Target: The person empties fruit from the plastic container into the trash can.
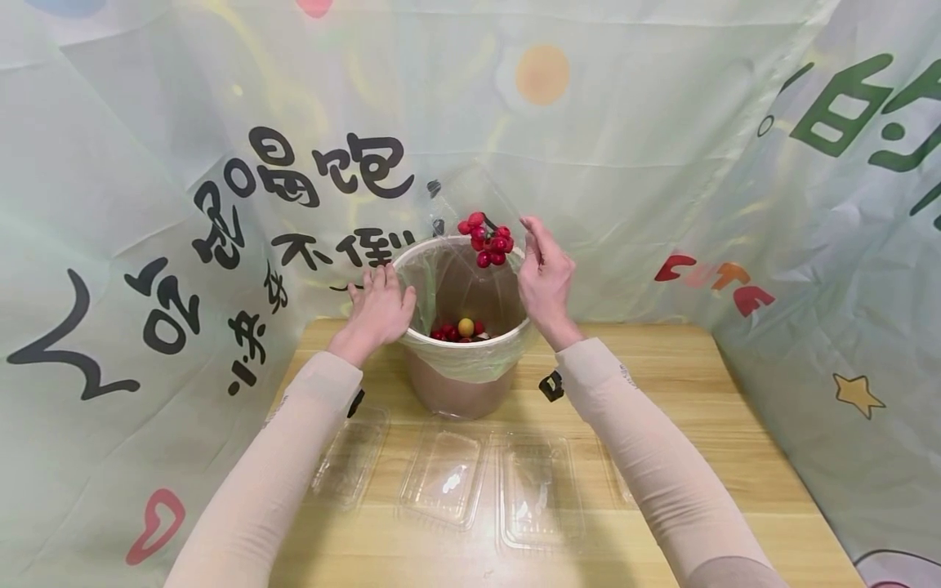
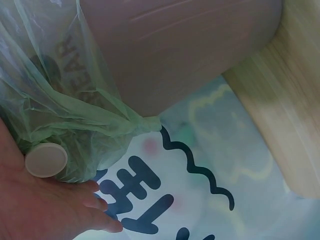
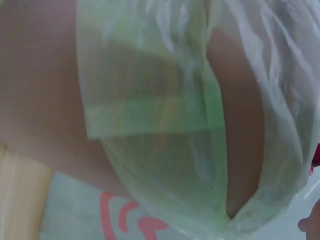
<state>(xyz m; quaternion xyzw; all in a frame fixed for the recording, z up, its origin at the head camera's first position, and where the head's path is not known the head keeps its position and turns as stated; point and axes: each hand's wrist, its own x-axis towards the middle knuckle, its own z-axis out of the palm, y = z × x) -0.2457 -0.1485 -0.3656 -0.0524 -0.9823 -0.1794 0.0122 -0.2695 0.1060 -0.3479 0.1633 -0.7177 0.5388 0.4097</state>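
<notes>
A pinkish-brown bin (image 1: 459,388), lined with a thin pale green plastic bag (image 1: 474,363), stands on the wooden table. My left hand (image 1: 378,306) rests on its left rim, fingers extended; in the left wrist view that hand (image 2: 55,210) lies beside a pale round disc (image 2: 46,160). Above the bin's right side, my right hand (image 1: 546,273) pinches a clear plastic box (image 1: 470,192), tilted over the opening. A bunch of red berries (image 1: 491,241) shows at the box; whether it is inside or falling out, I cannot tell. More red pieces and a yellow ball (image 1: 466,327) lie in the bin.
Several clear plastic boxes lie in a row on the table (image 1: 662,392) in front of the bin, including one at the middle (image 1: 444,474) and another beside it (image 1: 540,490). A printed cloth (image 1: 625,163) hangs behind and at both sides.
</notes>
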